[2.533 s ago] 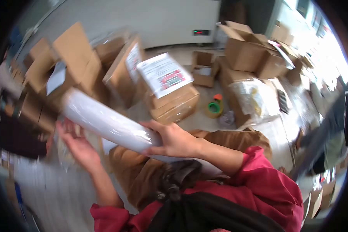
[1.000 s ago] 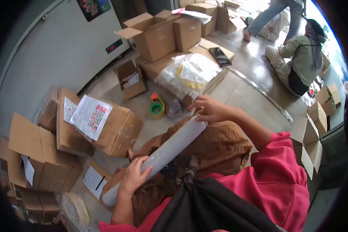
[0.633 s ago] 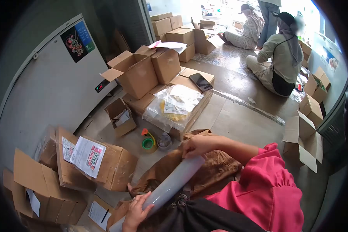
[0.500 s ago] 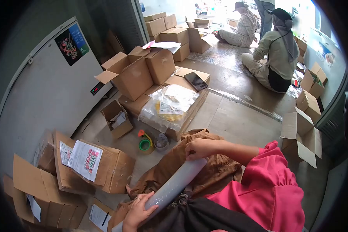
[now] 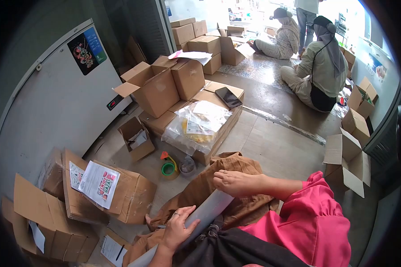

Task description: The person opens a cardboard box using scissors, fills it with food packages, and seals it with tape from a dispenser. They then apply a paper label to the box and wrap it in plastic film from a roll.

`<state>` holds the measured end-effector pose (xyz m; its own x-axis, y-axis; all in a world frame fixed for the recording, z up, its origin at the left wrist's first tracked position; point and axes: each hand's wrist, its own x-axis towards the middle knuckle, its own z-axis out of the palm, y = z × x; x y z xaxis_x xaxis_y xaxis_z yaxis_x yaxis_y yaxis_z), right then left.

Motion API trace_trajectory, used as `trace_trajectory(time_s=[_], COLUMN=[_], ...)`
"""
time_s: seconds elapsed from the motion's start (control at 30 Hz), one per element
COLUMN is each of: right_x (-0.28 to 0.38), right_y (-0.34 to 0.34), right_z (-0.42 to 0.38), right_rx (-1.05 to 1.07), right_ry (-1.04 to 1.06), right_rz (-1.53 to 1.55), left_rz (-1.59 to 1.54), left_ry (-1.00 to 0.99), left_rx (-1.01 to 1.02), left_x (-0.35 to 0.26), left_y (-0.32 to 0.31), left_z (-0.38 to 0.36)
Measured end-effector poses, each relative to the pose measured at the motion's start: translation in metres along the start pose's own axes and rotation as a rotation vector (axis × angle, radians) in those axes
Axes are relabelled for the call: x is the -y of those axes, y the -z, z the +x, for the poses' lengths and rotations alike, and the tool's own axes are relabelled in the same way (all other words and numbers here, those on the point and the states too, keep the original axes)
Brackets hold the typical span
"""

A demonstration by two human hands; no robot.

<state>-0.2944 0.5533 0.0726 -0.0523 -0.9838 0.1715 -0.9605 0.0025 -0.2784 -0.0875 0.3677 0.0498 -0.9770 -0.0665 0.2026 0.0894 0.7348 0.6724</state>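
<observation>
A long, shiny grey-white plastic roll [image 5: 214, 205] lies slantwise across my lap, over brown trousers. My left hand [image 5: 179, 228] wraps round its middle, thumb on top and fingers over the far side. At the upper end, my right hand [image 5: 236, 183] is closed, its bent fingers pressed against the rim; whether they pinch a loose edge of the plastic is hidden. The roll's lower end runs under my left forearm and out of sight.
Ahead, a large carton [image 5: 218, 141] carries a clear plastic bag [image 5: 196, 127], a phone [image 5: 228, 97] and open boxes. Tape rolls [image 5: 168, 168] lie on the floor. Cartons [image 5: 120, 196] stand left by a white freezer [image 5: 53, 111]; an open box [image 5: 347, 162] is right. Several people are farther back.
My left hand has slid up along the roll, away from my body. My right hand has turned slightly and now covers more of the roll's upper end. The view has tilted a little.
</observation>
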Motion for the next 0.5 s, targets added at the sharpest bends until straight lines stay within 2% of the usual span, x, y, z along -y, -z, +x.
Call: trace_trajectory(time_s=[0.07, 0.2, 0.27, 0.5], right_x=[0.001, 0.0, -0.011, -0.005], right_y=[0.002, 0.009, 0.0, -0.003], right_z=[0.0, 0.009, 0.012, 0.009], right_rx=[0.0, 0.071, 0.087, 0.033], right_ry=[-0.108, -0.234, 0.181, 0.066], right_rz=[0.232, 0.354, 0.023, 0.007], left_rz=[-0.012, -0.053, -0.039, -0.157], left_ry=[0.019, 0.069, 0.081, 0.07], left_rx=[-0.003, -0.006, -0.001, -0.033], left_x=[0.0, -0.004, -0.002, 0.002], left_y=[0.001, 0.002, 0.0, 0.0], left_z=[0.0, 0.005, 0.006, 0.008])
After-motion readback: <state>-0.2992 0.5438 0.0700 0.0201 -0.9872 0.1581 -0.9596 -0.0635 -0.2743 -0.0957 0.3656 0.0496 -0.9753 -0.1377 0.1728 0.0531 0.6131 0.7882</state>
